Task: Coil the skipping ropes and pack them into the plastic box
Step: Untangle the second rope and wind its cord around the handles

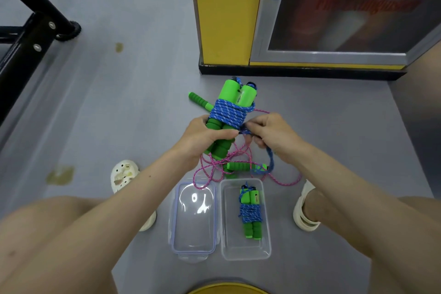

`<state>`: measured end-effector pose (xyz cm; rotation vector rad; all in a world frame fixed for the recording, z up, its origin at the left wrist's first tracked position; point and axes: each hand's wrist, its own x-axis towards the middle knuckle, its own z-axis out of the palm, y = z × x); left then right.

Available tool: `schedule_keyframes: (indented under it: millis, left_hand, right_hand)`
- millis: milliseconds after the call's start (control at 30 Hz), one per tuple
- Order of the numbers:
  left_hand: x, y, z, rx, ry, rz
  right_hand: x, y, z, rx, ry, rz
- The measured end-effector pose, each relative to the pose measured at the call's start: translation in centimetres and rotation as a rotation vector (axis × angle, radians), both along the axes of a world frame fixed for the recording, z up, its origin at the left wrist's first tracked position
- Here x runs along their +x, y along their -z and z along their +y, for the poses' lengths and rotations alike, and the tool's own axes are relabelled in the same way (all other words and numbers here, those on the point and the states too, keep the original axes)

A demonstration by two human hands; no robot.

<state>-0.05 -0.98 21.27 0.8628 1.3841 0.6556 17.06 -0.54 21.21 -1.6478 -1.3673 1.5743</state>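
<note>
My left hand (pixel 202 136) grips the two green foam handles of a blue skipping rope (pixel 229 113), whose cord is wound tightly round them. My right hand (pixel 269 133) pinches the loose blue end just beside the coil. A pink skipping rope (pixel 216 169) lies uncoiled on the floor beneath my hands, one green handle (pixel 238 166) near the box and another (pixel 199 101) behind the held bundle. The clear plastic box (pixel 265 250) stands on the floor between my feet, with one coiled blue rope (pixel 250 213) inside. Its lid (pixel 193 219) lies beside it on the left.
A yellow pillar (pixel 226 12) with a black base and a glass-fronted cabinet (pixel 346 7) stand just beyond the ropes. Black metal gym equipment (pixel 31 33) occupies the far left. My knees and white sandals (pixel 306 210) flank the box. A yellow object (pixel 226 290) shows at the bottom edge.
</note>
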Motion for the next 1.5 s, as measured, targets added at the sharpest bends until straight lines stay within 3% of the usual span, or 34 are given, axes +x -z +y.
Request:
schedule_keyframes:
  millis: [267, 433, 567, 733, 933, 1067, 1233, 1400, 1500]
  left_hand:
    - [0.1, 0.5, -0.4, 0.017, -0.099, 0.025]
    - [0.1, 0.5, -0.4, 0.033, -0.127, 0.058]
    - [-0.2, 0.8, 0.0, 0.125, -0.037, 0.211]
    - [0.0, 1.7, -0.3, 0.311, 0.132, 0.551]
    - [0.2, 1.7, -0.7, 0.301, 0.242, 0.515]
    - [0.2, 1.7, -0.9, 0.324, 0.286, 0.528]
    - [0.4, 2.0, -1.4, 0.439, 0.279, 0.695]
    - [0.5, 2.5, -1.5, 0.648, 0.335, 1.000]
    - [0.6, 2.6, -1.8, 0.710, 0.352, 1.045]
  right_hand:
    - [-0.4, -0.6, -0.6, -0.092, -0.201, -0.014]
    - [-0.5, -0.8, -0.4, -0.046, -0.241, -0.139]
    - [-0.6, -0.8, -0.4, -0.012, -0.200, -0.200]
    - [-0.8, -0.5, -0.7, -0.022, -0.185, -0.182]
    - [-0.7, -0.2, -0.3, 0.005, -0.145, -0.216]
    - [-0.5, -0.3, -0.4, -0.044, -0.162, -0.139]
    - [-1.1, -0.3, -1.0, -0.165, -0.279, -0.068]
    - [-1.7, -0.6, -0.6, -0.205, -0.143, 0.034]
    - [-1.7, -0.1, -0.4, -0.175, -0.115, 0.018]
